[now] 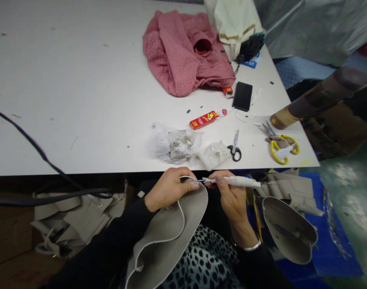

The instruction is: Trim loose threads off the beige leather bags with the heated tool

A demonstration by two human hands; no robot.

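Note:
My left hand (171, 188) pinches the rim of a grey-beige bag piece (171, 229), whose pale-edged curved walls hang over my lap. My right hand (231, 196) grips a slim tool (243, 181) with a white wrapped handle. Its thin dark tip reaches the bag piece's edge beside my left thumb; whether it is an awl or a brush I cannot make out. Just beyond my hands, on the table's near edge, lie a whitish caked block in clear plastic (180, 143) and a flat whitish packet (214, 154).
On the white table (66, 80) lie black-handled scissors (235, 147), yellow-handled scissors (282, 146), a red glue tube (204, 119), a phone (243, 96), pink cloth (177, 52) and a leaning bottle (316, 98). Grey pieces (81, 220) are piled lower left; another bag piece (288, 228) sits right. A black cable (29, 140) crosses left.

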